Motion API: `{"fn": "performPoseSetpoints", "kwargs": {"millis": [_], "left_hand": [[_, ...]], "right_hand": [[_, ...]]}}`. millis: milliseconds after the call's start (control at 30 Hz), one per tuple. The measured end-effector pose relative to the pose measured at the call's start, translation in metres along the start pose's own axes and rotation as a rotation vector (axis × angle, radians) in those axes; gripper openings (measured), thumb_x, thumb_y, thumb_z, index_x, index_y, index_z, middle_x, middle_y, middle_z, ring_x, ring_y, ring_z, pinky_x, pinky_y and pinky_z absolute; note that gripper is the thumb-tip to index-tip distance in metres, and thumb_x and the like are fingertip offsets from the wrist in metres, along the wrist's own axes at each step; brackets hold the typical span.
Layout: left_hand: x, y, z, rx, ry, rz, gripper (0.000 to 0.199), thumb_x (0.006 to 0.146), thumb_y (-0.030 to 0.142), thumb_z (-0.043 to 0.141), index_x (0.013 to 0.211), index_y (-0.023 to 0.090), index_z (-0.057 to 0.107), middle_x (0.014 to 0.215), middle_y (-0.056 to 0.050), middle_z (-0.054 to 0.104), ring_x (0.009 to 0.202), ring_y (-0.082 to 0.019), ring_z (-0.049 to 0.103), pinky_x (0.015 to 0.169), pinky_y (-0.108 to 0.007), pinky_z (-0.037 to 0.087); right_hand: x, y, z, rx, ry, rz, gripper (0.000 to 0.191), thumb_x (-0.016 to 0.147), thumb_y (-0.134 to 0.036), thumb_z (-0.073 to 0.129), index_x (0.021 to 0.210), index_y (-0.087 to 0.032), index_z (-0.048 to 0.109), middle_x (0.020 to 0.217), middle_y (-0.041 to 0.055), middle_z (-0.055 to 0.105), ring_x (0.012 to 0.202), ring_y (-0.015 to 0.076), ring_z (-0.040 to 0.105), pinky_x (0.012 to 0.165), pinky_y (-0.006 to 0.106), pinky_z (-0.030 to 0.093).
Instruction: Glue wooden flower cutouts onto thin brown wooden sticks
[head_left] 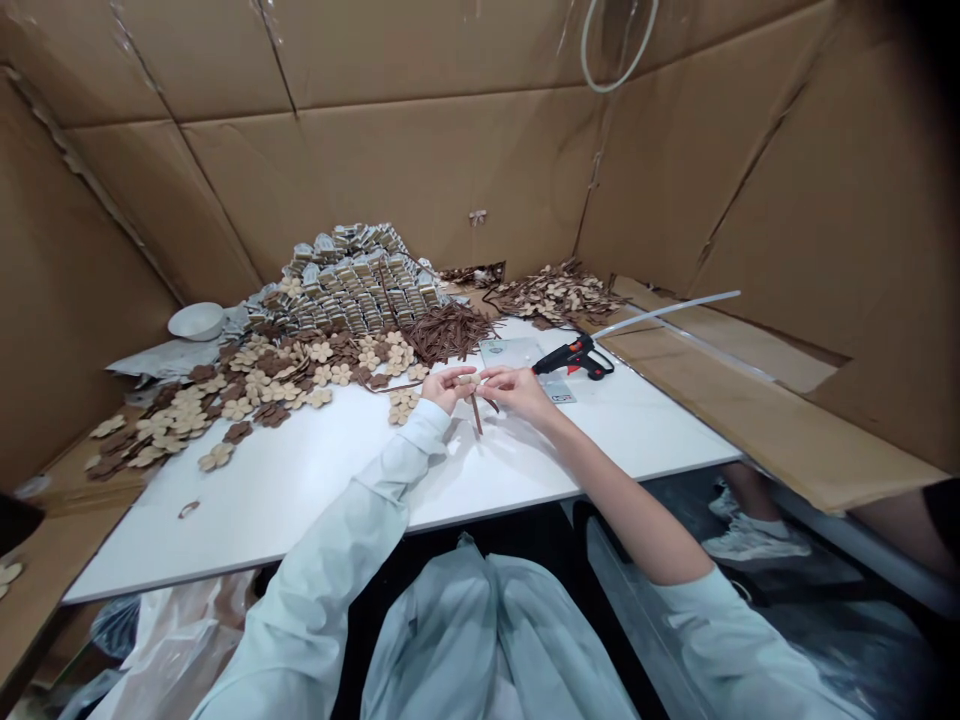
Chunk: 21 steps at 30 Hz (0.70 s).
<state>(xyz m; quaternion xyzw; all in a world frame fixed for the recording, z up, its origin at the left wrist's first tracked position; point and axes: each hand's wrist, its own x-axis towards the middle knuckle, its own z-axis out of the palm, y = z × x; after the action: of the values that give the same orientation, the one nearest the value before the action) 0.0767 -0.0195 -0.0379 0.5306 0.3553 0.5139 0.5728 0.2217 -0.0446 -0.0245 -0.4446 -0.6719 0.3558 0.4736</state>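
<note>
Over the white table (300, 490), my left hand (445, 390) and my right hand (519, 390) meet, fingers pinched around a small beige piece (469, 379). It looks like one of the flower cutouts, though fingers cover much of it. A brown strip (477, 414) hangs down from between my hands, and a shorter brown end shows under my right fingers. Just right of my right hand lies a black glue gun (573, 357) with a long whitish glue stick (667, 312) out its back. Several beige flowers (403, 405) lie near my left hand.
Beige and brown flower cutouts (259, 385) spread over the left side. Behind them rises a stack of small wrapped packets (360, 285). Brown strips (450, 332) are heaped beside it, with another pile of pieces (559, 293) farther right. A white bowl (196, 321) sits at left; cardboard walls (450, 150) enclose the table.
</note>
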Motion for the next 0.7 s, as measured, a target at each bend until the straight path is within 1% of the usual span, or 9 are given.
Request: {"fn": "performPoseSetpoints", "kwargs": {"millis": [100,167,233,300,367,433,500,567,700], "left_hand": [[0.003,0.006,-0.001,0.022,0.014,-0.075,0.057,0.052,0.028,0.069,0.106,0.018,0.052,0.088,-0.007,0.063,0.084,-0.019,0.057,0.075,-0.033,0.044],[0.007,0.016,-0.007,0.042,0.111,-0.145,0.051,0.064,0.037,0.059,0.113,0.026,0.047,0.108,-0.006,0.057,0.099,-0.021,0.052,0.079,-0.036,0.043],[0.012,0.026,-0.018,0.083,0.197,-0.109,0.042,0.070,0.043,0.051,0.109,0.027,0.050,0.119,-0.005,0.050,0.108,-0.021,0.046,0.080,-0.037,0.043],[0.016,0.032,-0.032,0.179,0.288,0.019,0.041,0.064,0.037,0.060,0.102,0.022,0.055,0.115,-0.007,0.053,0.104,-0.020,0.049,0.081,-0.034,0.043],[0.019,0.033,-0.046,0.269,0.436,0.079,0.038,0.052,0.026,0.069,0.088,0.015,0.060,0.095,-0.010,0.062,0.089,-0.020,0.057,0.079,-0.032,0.045],[0.021,0.031,-0.058,0.308,0.485,0.066,0.031,0.049,0.021,0.071,0.076,0.013,0.061,0.076,-0.009,0.064,0.076,-0.019,0.059,0.075,-0.032,0.047],[0.022,0.029,-0.066,0.334,0.494,0.042,0.025,0.048,0.022,0.071,0.070,0.013,0.062,0.067,-0.008,0.064,0.070,-0.019,0.059,0.073,-0.033,0.047],[0.022,0.029,-0.070,0.390,0.504,0.032,0.022,0.049,0.024,0.071,0.068,0.015,0.064,0.066,-0.007,0.064,0.070,-0.020,0.059,0.074,-0.035,0.046],[0.022,0.030,-0.068,0.578,0.463,0.069,0.014,0.055,0.023,0.066,0.068,0.017,0.067,0.064,-0.005,0.064,0.072,-0.020,0.059,0.079,-0.035,0.043]], "right_hand": [[0.001,0.001,-0.006,-0.036,0.063,-0.007,0.020,0.061,-0.032,0.061,0.057,-0.013,0.065,0.095,0.0102,0.061,0.074,0.0170,0.057,0.061,0.027,0.042],[0.002,0.001,-0.011,-0.115,0.128,0.000,0.020,0.062,-0.032,0.059,0.061,-0.013,0.066,0.097,0.0096,0.061,0.070,0.0160,0.057,0.057,0.026,0.042],[0.002,-0.003,-0.015,-0.215,0.122,0.009,0.018,0.062,-0.029,0.059,0.059,-0.013,0.067,0.096,0.0090,0.061,0.069,0.0154,0.056,0.056,0.026,0.041],[0.001,-0.012,-0.016,-0.268,-0.078,0.044,0.016,0.060,-0.028,0.060,0.056,-0.013,0.066,0.084,0.0076,0.064,0.065,0.0142,0.056,0.054,0.024,0.040],[-0.001,-0.025,-0.014,-0.259,-0.433,0.131,0.016,0.057,-0.028,0.062,0.057,-0.013,0.067,0.065,0.0048,0.064,0.055,0.0118,0.053,0.049,0.022,0.038],[0.000,-0.040,-0.014,-0.238,-0.739,0.236,0.020,0.054,-0.031,0.064,0.062,-0.012,0.068,0.052,0.0016,0.059,0.046,0.0092,0.048,0.043,0.020,0.034],[0.007,-0.051,-0.020,-0.262,-0.835,0.292,0.023,0.052,-0.032,0.065,0.062,-0.012,0.068,0.047,0.0003,0.057,0.042,0.0083,0.046,0.040,0.020,0.031],[0.023,-0.056,-0.035,-0.328,-0.675,0.280,0.022,0.052,-0.032,0.066,0.061,-0.012,0.067,0.044,0.0008,0.055,0.042,0.0095,0.046,0.040,0.021,0.030],[0.071,-0.047,-0.080,-0.355,0.184,0.201,0.034,0.070,-0.039,0.052,0.082,-0.009,0.063,0.066,0.0082,0.062,0.054,0.0127,0.053,0.048,0.023,0.037]]}}
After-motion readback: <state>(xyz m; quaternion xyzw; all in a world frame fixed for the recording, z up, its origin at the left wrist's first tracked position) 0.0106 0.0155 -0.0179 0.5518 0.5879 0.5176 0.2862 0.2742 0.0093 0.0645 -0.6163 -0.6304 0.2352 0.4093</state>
